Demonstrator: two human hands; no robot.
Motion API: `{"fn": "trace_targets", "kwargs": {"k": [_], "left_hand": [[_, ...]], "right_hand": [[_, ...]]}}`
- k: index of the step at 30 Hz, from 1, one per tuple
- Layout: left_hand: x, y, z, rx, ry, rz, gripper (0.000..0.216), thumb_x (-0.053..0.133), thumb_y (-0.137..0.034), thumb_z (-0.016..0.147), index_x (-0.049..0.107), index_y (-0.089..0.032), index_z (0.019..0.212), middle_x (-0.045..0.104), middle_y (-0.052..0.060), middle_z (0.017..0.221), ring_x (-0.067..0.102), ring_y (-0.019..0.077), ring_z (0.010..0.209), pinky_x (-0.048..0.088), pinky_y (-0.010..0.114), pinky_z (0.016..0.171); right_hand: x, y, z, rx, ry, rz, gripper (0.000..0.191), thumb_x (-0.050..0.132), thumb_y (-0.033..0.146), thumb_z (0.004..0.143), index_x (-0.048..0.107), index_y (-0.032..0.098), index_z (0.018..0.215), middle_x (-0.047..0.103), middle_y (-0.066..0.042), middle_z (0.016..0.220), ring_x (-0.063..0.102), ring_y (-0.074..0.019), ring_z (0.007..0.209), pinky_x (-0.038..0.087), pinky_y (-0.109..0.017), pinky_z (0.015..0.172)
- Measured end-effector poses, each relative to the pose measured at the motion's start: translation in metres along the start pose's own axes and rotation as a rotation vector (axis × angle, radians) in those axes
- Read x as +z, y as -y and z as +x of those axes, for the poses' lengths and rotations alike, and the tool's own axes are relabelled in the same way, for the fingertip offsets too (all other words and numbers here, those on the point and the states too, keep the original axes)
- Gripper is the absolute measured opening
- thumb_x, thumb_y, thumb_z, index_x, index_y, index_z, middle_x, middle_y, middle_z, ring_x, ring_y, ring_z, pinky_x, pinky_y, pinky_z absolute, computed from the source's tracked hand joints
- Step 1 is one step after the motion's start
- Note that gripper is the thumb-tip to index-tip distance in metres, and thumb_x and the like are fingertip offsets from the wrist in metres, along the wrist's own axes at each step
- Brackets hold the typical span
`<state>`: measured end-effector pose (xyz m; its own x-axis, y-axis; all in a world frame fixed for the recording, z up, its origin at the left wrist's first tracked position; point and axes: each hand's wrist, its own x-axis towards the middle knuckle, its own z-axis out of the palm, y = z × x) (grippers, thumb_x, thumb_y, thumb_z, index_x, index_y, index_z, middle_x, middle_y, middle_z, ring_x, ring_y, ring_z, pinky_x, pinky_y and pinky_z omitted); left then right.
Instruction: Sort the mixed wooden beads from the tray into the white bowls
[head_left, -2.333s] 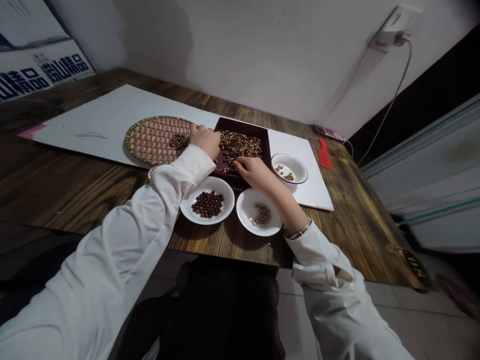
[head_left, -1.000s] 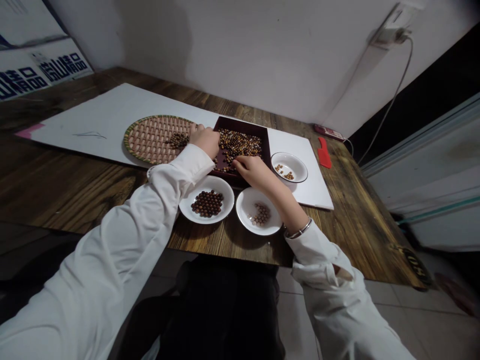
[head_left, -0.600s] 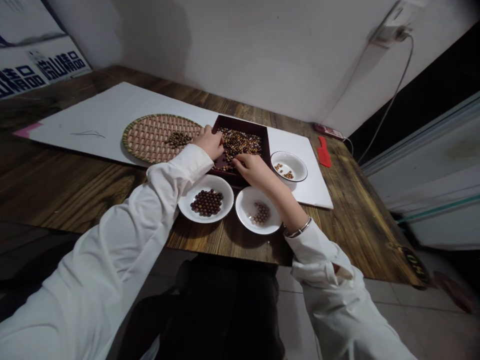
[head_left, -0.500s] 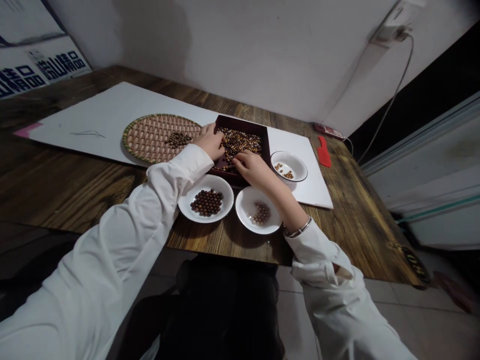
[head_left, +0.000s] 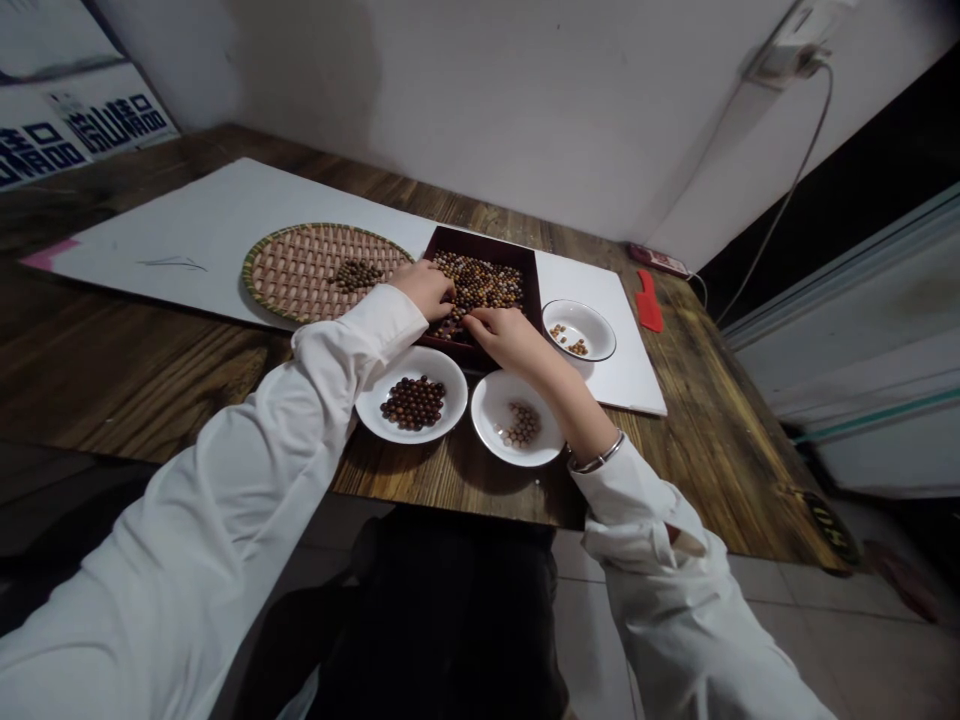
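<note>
Left hand (head_left: pixel 427 288) and right hand (head_left: pixel 504 335) at beads (head_left: pixel 484 283) in dark tray (head_left: pixel 532 285), cannot tell either grip's closure, white panel (head_left: pixel 112 135) lettered 精品, at bench's (head_left: pixel 720 450) left

One head-worn camera looks forward and down past both sleeves (head_left: pixel 232 480); table (head_left: pixel 720 450) near, wall (head_left: pixel 487 100) beyond.

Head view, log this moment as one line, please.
left hand: over tray | right hand: over tray | beads: mixed in tray | grip: unclear
</note>
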<state>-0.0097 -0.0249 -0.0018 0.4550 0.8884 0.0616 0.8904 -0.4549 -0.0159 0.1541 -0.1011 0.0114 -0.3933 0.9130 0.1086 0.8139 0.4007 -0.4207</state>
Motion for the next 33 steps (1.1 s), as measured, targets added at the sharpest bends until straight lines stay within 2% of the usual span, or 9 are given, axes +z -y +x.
{"fn": "trace_targets", "kwargs": {"k": [7,12,17,22,28,33], "left_hand": [[-0.004,-0.001,-0.001,0.0,0.028,0.022,0.038,0.055,-0.031,0.087,0.072,-0.026,0.121,0.069,0.005,0.126,0.054,0.0268,0.125,0.042,0.038,0.107],[-0.003,-0.003,-0.002,-0.022,0.014,0.004,0.038,0.057,-0.03,0.085,0.073,-0.025,0.12,0.067,0.009,0.125,0.055,0.0292,0.123,0.043,0.039,0.105],[-0.002,-0.002,-0.001,-0.032,0.005,0.0,0.034,0.059,-0.03,0.085,0.074,-0.028,0.116,0.067,0.007,0.122,0.055,0.027,0.122,0.043,0.036,0.104],[-0.004,-0.003,-0.001,-0.034,0.02,-0.045,0.033,0.06,-0.025,0.084,0.076,-0.025,0.113,0.071,0.008,0.119,0.057,0.0281,0.122,0.043,0.037,0.105],[-0.012,-0.008,-0.005,-0.058,0.077,-0.014,0.031,0.059,-0.022,0.085,0.075,-0.024,0.112,0.073,0.006,0.117,0.061,0.0258,0.118,0.046,0.034,0.101],[-0.016,-0.011,-0.007,-0.086,0.075,0.0,0.03,0.06,-0.023,0.085,0.075,-0.024,0.11,0.073,0.007,0.116,0.062,0.0264,0.119,0.047,0.034,0.1]], "right_hand": [[0.0,-0.001,0.0,-0.018,-0.011,0.011,0.03,0.046,0.021,0.101,0.07,0.011,0.088,0.07,-0.006,0.081,0.053,-0.013,0.069,0.031,-0.025,0.065],[0.0,-0.002,0.0,-0.038,-0.009,0.046,0.029,0.046,0.02,0.101,0.07,0.012,0.087,0.069,-0.006,0.08,0.053,-0.0127,0.069,0.031,-0.024,0.065],[0.0,-0.001,-0.001,-0.043,0.023,0.067,0.028,0.047,0.019,0.1,0.071,0.012,0.087,0.07,-0.005,0.081,0.053,-0.0123,0.069,0.032,-0.024,0.065],[-0.002,-0.001,-0.002,-0.057,0.042,0.087,0.029,0.047,0.021,0.1,0.07,0.012,0.085,0.069,-0.004,0.081,0.052,-0.0116,0.068,0.032,-0.023,0.065],[-0.001,0.0,-0.001,-0.039,0.034,0.042,0.029,0.047,0.021,0.101,0.071,0.011,0.087,0.07,-0.006,0.082,0.053,-0.0125,0.069,0.031,-0.025,0.065],[0.0,0.001,-0.001,-0.02,0.014,-0.019,0.031,0.046,0.023,0.102,0.072,0.012,0.089,0.071,-0.007,0.081,0.054,-0.0137,0.068,0.03,-0.026,0.064]]}}
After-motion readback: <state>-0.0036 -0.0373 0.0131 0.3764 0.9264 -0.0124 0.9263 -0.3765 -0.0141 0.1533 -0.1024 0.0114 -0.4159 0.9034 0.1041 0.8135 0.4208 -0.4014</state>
